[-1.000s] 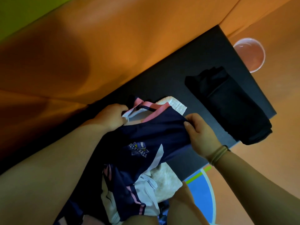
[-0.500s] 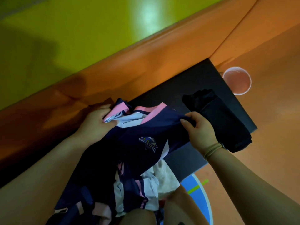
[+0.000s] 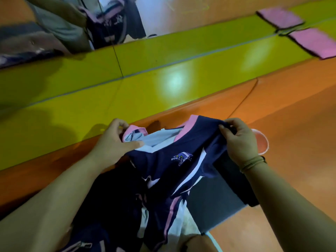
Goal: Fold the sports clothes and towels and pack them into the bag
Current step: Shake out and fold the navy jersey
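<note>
You hold the navy jersey (image 3: 169, 171) up above the dark mat (image 3: 214, 206), left hand (image 3: 111, 148) and right hand (image 3: 240, 142) each pinching a shoulder (collar uppermost); still unfolded; next, lay it flat.

Single head-worn view looks forward and down, close over the hands (image 3: 181, 142).

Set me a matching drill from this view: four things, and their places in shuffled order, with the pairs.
1 jersey
2 cup
3 pink pads
4 dark mat

A far upper right, on green padding
B flat on the floor under the jersey
C gripped by left hand and right hand
D partly hidden behind the right hand

Pairs: 1-C, 2-D, 3-A, 4-B
</note>
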The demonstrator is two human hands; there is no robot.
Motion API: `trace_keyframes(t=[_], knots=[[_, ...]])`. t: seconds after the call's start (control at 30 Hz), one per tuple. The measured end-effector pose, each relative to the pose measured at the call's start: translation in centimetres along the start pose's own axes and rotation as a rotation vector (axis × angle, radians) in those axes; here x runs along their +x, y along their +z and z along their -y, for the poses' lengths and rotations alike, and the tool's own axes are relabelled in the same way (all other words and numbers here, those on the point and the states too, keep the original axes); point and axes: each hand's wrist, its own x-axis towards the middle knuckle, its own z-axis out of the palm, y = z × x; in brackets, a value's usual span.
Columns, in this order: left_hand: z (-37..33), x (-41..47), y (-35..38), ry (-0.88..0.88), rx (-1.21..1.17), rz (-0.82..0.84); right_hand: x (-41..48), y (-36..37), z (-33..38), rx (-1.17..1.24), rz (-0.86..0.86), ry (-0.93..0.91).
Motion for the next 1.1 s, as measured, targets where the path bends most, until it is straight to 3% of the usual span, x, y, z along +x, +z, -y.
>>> trace_keyframes(t=[0.2,0.37,0.5,0.67,0.87,1.1], knots=[[-3.4,-1.7,-2.7,0.068,0.156,0.033,-1.2,-3.4,4.1,-0.015,-0.039,-0.072],[-5.7,-4.0,-4.5,0.181,0.304,-0.121,-2.9,-6.4,7.0,-0.057,-0.011,-0.099],[-7.0,-6.0,-6.5,0.263,0.443,-0.087,-4.7,-8.2,8.8,-0.072,-0.007,-0.122],[-8.3,-7.6,-9.1,0.454,0.82,-0.052,-6.2,-9.8,11.0,-0.127,-0.086,-0.177],[-9.3,-9.6,-10.3,0.616,0.619,-0.08,-6.9,-10.2,13.7,-0.097,-0.161,-0.243],[-12.3,-11.7,-12.1,0.613,0.469,-0.139,-6.7,-11.7,16.9,-0.105,-0.131,-0.346]])
